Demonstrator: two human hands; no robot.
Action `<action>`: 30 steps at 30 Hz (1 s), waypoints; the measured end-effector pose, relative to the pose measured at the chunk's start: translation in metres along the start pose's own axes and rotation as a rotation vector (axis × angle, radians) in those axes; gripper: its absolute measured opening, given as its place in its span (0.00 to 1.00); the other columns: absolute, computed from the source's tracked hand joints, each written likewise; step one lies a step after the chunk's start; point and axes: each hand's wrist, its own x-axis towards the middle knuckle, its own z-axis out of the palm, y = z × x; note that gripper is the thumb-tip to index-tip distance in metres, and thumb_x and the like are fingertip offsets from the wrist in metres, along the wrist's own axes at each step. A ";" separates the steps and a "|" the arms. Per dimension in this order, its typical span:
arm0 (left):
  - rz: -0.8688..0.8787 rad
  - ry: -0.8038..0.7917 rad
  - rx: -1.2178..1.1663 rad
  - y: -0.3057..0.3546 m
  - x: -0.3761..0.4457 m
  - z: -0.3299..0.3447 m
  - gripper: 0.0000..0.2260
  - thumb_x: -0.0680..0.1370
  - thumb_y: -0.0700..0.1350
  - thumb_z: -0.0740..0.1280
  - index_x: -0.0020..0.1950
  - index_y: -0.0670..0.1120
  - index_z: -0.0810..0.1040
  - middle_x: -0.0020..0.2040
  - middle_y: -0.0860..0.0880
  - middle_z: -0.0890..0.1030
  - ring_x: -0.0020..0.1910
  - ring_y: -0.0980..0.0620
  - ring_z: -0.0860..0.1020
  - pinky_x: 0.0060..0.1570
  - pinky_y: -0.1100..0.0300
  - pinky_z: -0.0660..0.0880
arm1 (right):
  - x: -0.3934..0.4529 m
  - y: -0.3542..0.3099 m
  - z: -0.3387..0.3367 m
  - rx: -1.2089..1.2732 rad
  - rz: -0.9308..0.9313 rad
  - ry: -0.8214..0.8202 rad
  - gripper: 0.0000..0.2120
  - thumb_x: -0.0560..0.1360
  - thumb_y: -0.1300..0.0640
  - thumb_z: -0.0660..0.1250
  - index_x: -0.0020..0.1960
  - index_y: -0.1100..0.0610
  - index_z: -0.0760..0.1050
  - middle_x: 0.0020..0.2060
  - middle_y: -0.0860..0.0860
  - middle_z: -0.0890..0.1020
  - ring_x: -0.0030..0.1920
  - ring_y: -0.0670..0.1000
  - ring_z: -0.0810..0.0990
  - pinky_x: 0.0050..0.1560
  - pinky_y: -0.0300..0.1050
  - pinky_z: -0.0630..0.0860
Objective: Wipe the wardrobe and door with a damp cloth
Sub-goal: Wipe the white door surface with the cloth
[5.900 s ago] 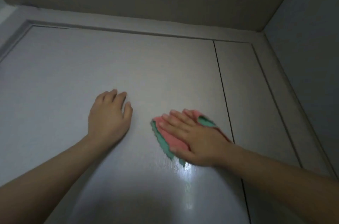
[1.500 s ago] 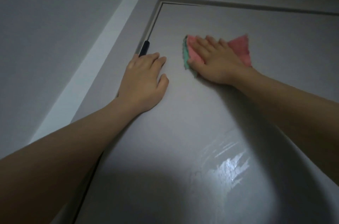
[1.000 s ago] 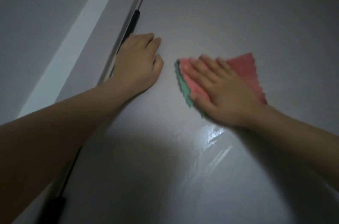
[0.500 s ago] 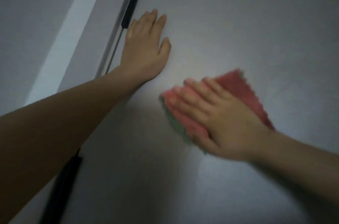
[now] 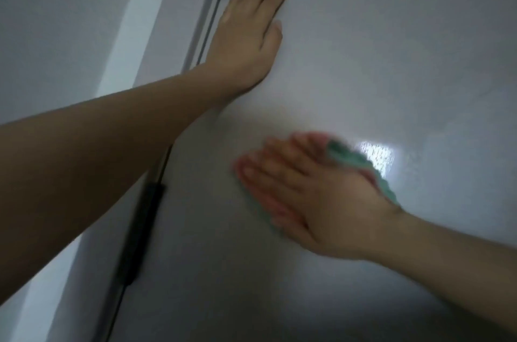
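Two flat hands: right hand [image 5: 313,199] on up-right-slanting cloth [image 5: 361,171].

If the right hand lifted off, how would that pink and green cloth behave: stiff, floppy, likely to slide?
Probably floppy: the cloth lies flattened under the right hand, its wavy edge following the door. Likely light, since flat fingers alone pin it. Released, it would probably drop or slide down, as the glossy panel looks slick.

The scene was dim; a glare patch [image 5: 376,155] shone just beyond the motion-blurred right hand [image 5: 313,196], with shadow below it.
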 end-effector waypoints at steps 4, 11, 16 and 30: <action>0.089 -0.011 0.064 -0.012 -0.050 -0.007 0.23 0.81 0.45 0.52 0.75 0.39 0.61 0.76 0.38 0.59 0.76 0.42 0.56 0.74 0.50 0.47 | -0.005 -0.001 -0.003 0.037 -0.055 -0.061 0.28 0.81 0.44 0.50 0.78 0.53 0.55 0.75 0.50 0.62 0.76 0.57 0.58 0.75 0.57 0.53; 0.143 -0.018 0.099 -0.023 -0.072 -0.012 0.23 0.80 0.43 0.53 0.74 0.37 0.63 0.74 0.38 0.63 0.74 0.40 0.60 0.74 0.48 0.51 | 0.025 -0.002 -0.001 -0.026 0.172 0.014 0.31 0.79 0.44 0.49 0.78 0.57 0.54 0.75 0.55 0.63 0.74 0.62 0.60 0.74 0.60 0.52; 0.133 -0.013 0.088 -0.024 -0.074 -0.014 0.23 0.80 0.43 0.53 0.74 0.37 0.62 0.74 0.38 0.63 0.74 0.40 0.59 0.74 0.48 0.51 | -0.004 -0.067 0.010 0.085 -0.179 -0.079 0.28 0.79 0.46 0.53 0.76 0.56 0.59 0.73 0.52 0.66 0.74 0.58 0.62 0.74 0.55 0.54; 0.160 -0.036 0.133 -0.026 -0.075 -0.016 0.24 0.80 0.45 0.54 0.75 0.38 0.61 0.75 0.39 0.61 0.75 0.41 0.58 0.74 0.48 0.50 | -0.020 -0.012 -0.006 0.121 -0.023 -0.054 0.29 0.79 0.44 0.53 0.77 0.53 0.57 0.75 0.49 0.62 0.76 0.56 0.57 0.73 0.57 0.56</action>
